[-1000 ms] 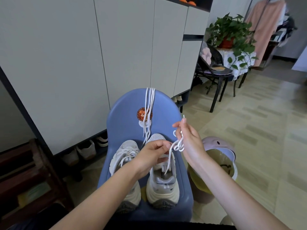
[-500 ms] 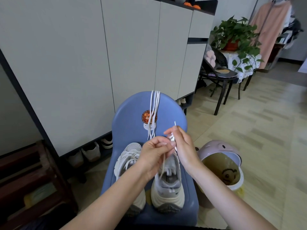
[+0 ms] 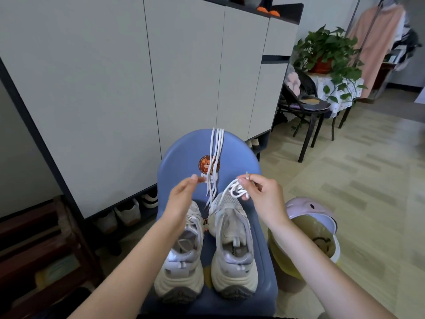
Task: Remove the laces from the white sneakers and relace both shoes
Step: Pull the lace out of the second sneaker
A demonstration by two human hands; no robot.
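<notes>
Two white sneakers stand side by side on a blue chair [image 3: 239, 157], heels toward me. The left sneaker [image 3: 181, 256] still carries its lace; the right sneaker [image 3: 232, 245] shows an open tongue with no lacing. My right hand [image 3: 262, 196] holds a bunched white lace [image 3: 236, 189] above the right shoe's toe, its tip sticking up between finger and thumb. My left hand [image 3: 184, 199] hovers over the left shoe, fingers relaxed, holding nothing. More white laces [image 3: 215, 162] hang down over the chair's backrest.
A pale cabinet wall [image 3: 115, 88] stands behind the chair, with shoes stored underneath [image 3: 128, 212]. A pink-lidded bin [image 3: 308, 236] sits on the floor to the right. Dark wooden shelving [image 3: 34, 249] is at the left. A black chair and potted plant [image 3: 326, 49] stand far right.
My hands, which met over the right shoe, have parted. The right hand drew the bunched lace off to the right; the left hand let go and moved left.
</notes>
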